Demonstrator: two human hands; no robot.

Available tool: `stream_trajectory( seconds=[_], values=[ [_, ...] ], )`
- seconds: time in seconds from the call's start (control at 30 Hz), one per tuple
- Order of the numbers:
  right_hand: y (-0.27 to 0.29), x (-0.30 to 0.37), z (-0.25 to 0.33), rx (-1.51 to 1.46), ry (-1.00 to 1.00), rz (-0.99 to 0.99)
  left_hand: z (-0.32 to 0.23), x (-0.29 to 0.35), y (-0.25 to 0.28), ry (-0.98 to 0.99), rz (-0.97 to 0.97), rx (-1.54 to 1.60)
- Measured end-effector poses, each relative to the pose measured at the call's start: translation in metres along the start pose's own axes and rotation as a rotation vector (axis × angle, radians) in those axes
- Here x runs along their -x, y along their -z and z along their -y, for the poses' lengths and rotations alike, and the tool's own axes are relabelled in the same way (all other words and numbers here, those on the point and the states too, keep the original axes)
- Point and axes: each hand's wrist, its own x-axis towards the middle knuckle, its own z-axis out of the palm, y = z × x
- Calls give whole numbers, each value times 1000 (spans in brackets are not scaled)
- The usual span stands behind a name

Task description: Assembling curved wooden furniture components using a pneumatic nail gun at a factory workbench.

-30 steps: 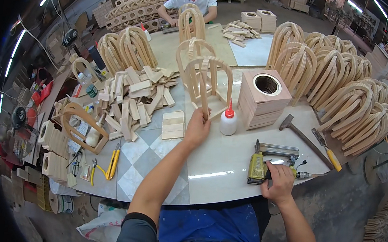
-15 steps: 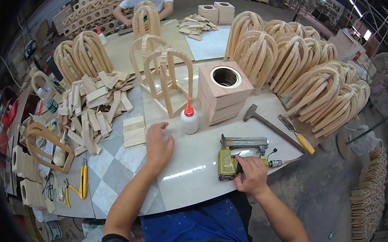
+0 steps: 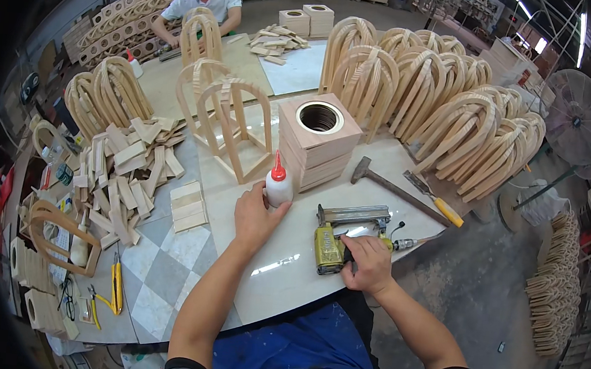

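My left hand (image 3: 257, 218) is closed around the lower part of a white glue bottle (image 3: 278, 190) with a red nozzle, which stands upright beside a stack of wooden blocks (image 3: 317, 147) with round holes. Farther right, my right hand (image 3: 367, 262) grips the handle of a yellow-green nail gun (image 3: 330, 250) lying on the worktable (image 3: 271, 292). An air hose fitting (image 3: 403, 244) sticks out at its right side. Behind the bottle stands an arched wooden frame (image 3: 240, 133). A few flat wood pieces (image 3: 189, 206) lie side by side to the left of my left hand.
A hammer (image 3: 398, 189) and a yellow-handled chisel (image 3: 436, 199) lie at the right edge. Arched frames (image 3: 419, 82) crowd the back right; loose wood strips (image 3: 126, 168) are heaped left. Yellow pliers (image 3: 116, 287) lie near left. Across the table, a person (image 3: 202, 5) works. A fan (image 3: 577, 123) stands right.
My left hand has reached forward and right and closed around the glue bottle, which has shifted slightly right. My right hand stays on the nail gun. The whole view has shifted a little.
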Motion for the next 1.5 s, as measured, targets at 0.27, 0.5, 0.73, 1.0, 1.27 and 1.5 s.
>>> stream_trajectory(
  seconds=[0.27,0.5,0.73,1.0,1.27,1.5],
  values=[
    [-2,-1,1,-19,8,-18,13,-7,-25,-99,-59,-44],
    [-1,0,1,-13,5,-20,11,-4,-26,-106,-50,-101],
    [-2,1,1,-5,2,-15,13,-2,-30,-176,-114,-70],
    [1,4,2,-11,-35,23,9,11,-22,-92,-54,40],
    [24,-8,-13,-140,-18,-154,31,134,32,-409,209,-100],
    [49,-214,-119,-267,-259,-257,31,188,52,-415,95,-295]
  ],
)
